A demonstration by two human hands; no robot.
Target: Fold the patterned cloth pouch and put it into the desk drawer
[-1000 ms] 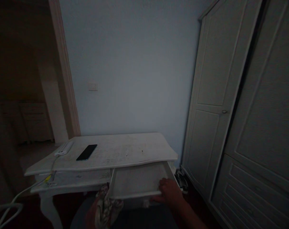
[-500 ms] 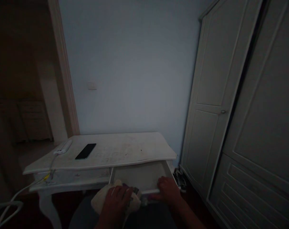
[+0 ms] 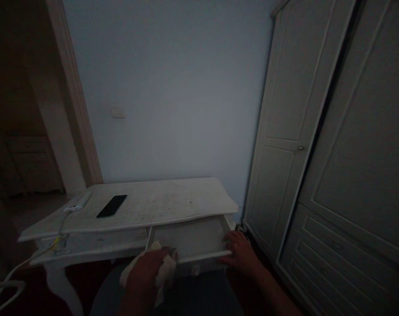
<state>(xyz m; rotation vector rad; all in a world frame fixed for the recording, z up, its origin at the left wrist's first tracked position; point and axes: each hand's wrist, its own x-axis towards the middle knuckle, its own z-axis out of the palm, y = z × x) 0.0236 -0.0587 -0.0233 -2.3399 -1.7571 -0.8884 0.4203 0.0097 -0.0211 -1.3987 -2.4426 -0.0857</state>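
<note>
A pale cloth (image 3: 166, 268) is bunched under my left hand (image 3: 146, 268), whose fingers curl over it at the left front corner of a pulled-out drawer (image 3: 193, 239). My right hand (image 3: 241, 251) grips the drawer's right front corner, fingers over the side and thumb against the front. The drawer's visible inside is bare and grey-white, and a small knob (image 3: 195, 271) sits on its front. Above it is the white desk (image 3: 173, 193), its top marked with smudges and a few dark specks.
On the desk's left lie a black phone (image 3: 112, 206) and a white power strip (image 3: 78, 202) with a cable hanging off the edge. A tall wardrobe (image 3: 278, 171) stands at the right. Behind the desk is a blue wall with a light switch (image 3: 118, 112); a doorway opens at the left.
My left hand has moved left with the cloth, towards the drawer's left corner. My right hand stays at the right corner. The whole view has shifted slightly.
</note>
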